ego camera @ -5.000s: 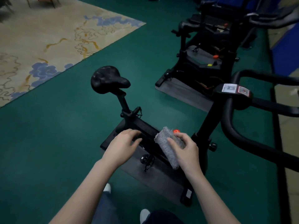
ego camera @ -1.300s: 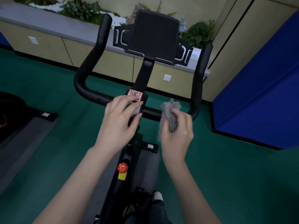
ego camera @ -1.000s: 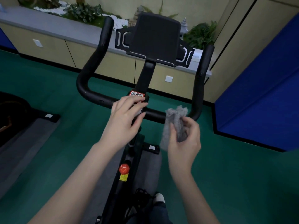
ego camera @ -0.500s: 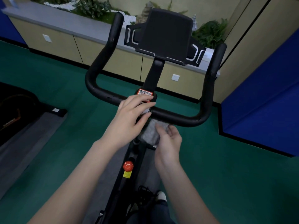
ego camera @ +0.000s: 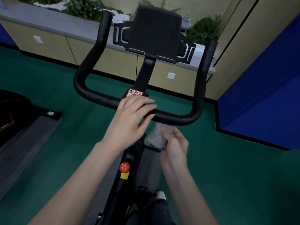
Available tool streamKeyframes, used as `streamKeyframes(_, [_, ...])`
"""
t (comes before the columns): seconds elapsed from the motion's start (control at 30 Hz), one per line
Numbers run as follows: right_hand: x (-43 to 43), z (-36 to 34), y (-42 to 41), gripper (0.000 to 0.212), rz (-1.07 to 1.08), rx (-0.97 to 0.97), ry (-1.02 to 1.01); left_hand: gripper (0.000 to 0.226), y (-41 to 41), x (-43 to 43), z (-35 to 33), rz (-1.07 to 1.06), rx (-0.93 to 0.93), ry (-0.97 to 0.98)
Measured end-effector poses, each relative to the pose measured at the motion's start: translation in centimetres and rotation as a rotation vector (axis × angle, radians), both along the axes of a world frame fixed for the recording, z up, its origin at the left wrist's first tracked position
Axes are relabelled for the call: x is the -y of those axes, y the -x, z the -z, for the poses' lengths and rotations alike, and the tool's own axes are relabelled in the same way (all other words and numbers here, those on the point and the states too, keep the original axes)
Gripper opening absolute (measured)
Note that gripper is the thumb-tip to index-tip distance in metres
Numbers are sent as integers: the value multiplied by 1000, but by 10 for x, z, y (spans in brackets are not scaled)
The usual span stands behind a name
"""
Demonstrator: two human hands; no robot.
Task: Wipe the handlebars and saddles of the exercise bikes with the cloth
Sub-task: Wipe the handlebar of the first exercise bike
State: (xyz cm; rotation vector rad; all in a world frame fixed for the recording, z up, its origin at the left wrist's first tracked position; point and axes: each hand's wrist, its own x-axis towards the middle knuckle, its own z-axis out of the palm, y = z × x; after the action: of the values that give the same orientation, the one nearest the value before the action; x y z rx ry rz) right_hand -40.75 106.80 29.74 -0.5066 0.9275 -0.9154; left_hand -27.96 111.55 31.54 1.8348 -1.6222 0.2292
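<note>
Black handlebar (ego camera: 172, 116) straight ahead. On middle of its crossbar, just below QR sticker (ego camera: 134, 93), left hand (ego camera: 129, 117) lies open, fingers straight and spread. Grey cloth (ego camera: 155, 135) bunched just under crossbar, right of stem, gripped by right hand (ego camera: 176, 145) (fingers motion-blurred). Red knob (ego camera: 124, 166) lower on frame.

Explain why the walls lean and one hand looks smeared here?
Head view: the wide-angle lens bows the cabinets and wall; the right hand and cloth are motion-blurred, the left hand less so; the handlebar is sharp; lighting is dim, without glare.
</note>
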Motion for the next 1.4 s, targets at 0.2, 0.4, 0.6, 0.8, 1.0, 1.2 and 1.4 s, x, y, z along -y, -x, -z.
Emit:
streamKeyframes(0.2, [4,1,7,13,-53,-11,7,34,14,19,0,-3,0,-58])
streamKeyframes(0.4, [7,6,14,33,48,6,-80,39,16,24,8,-57,45,-9])
streamKeyframes(0.6, [8,7,11,36,49,186,-202,32,14,27,13,-45,40,26])
streamKeyframes(0.8, [10,5,22,30,25,151,-195,30,12,26,18,-37,70,50])
streamKeyframes(1.0, [23,1,58,20,266,-100,58,30,12,27,20,-48,65,70])
streamKeyframes(1.2, [32,-6,43,20,351,-518,524,29,13,28,20,-49,67,76])
streamKeyframes(1.4, [35,0,44,18,331,-671,700,30,14,27,18,-49,48,75])
